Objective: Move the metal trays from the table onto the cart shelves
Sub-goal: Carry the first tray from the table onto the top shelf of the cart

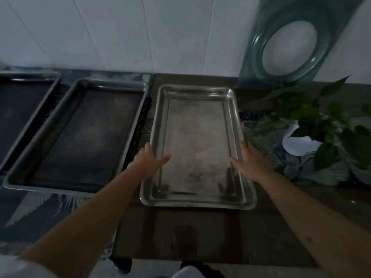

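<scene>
Reaching forward, the left hand (147, 160) and right hand (250, 161) clasp the silver tray's (195, 141) long rims near the table's (200, 237) front edge, thumbs inside, fingers seemingly curled underneath.

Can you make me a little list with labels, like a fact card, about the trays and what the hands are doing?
Trays in view: three, all on the table
Shiny tray: nearest the plant, empty
Middle dark tray: left of the shiny one, empty
Far dark tray: at the left edge, partly out of view
Left hand: on the shiny tray's left rim, thumb inside
Right hand: on its right rim, thumb inside
Tray lifted: cannot tell
Plant: right of the shiny tray, in a white pot
Cart: not in view
</scene>
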`<state>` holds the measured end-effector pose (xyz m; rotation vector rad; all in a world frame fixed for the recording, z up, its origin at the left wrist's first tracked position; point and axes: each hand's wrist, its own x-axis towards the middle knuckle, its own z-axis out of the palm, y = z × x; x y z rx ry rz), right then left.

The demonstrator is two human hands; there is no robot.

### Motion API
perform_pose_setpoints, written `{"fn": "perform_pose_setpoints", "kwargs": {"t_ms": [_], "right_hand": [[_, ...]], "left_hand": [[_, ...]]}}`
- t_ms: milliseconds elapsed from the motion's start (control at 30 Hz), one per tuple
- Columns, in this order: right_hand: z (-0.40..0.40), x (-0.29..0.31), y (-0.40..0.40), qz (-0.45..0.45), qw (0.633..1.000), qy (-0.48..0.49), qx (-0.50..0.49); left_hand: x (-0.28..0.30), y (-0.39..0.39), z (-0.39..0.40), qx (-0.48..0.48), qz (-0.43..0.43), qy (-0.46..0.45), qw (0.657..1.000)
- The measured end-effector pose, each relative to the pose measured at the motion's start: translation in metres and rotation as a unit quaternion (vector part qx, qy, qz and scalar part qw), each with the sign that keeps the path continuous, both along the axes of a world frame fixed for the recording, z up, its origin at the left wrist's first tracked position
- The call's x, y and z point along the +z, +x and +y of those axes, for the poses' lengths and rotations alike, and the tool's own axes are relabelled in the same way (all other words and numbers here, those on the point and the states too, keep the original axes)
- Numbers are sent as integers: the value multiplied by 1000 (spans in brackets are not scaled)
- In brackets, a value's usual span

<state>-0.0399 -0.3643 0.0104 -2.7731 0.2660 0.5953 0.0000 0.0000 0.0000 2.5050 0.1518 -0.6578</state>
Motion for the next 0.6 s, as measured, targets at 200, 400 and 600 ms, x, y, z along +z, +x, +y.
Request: {"fn": "perform_pose_setpoints", "kwargs": {"t_ms": [200, 400, 600], "right_hand": [[-18, -55, 18, -9, 987, 83, -135], [-24, -79, 22, -60, 955, 161, -243], [-28, -90, 15, -79, 939, 189, -277]], "left_hand": [[-44, 13, -7, 122, 7, -47, 991], [-68, 8, 1, 221, -32, -68, 972], [-70, 9, 7, 231, -52, -59, 970]]}}
